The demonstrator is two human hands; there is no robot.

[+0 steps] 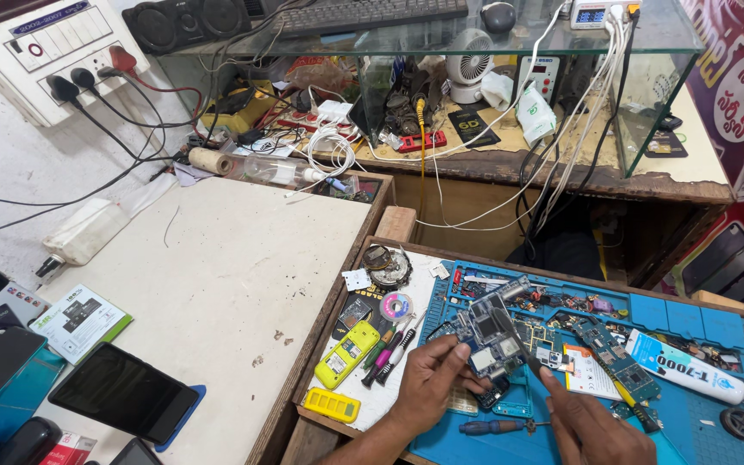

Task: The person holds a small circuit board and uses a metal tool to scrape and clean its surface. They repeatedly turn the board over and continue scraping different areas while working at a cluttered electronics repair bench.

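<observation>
The left hand (430, 379) is closed around a circuit board (491, 331), holding it just above the blue work mat (691, 323) on the tabletop (217, 275). The right hand (592, 426) pinches a thin dark tool (514, 337) whose tip touches the board. Just left of the left hand lie a yellow phone (347, 353) and several small screwdrivers (389, 349). Beyond the right hand, well apart, lies a white glue tube (686, 368).

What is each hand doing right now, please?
Left hand: closed, holding the circuit board over the blue mat.
Right hand: closed on a thin tool whose tip rests on the board.
</observation>
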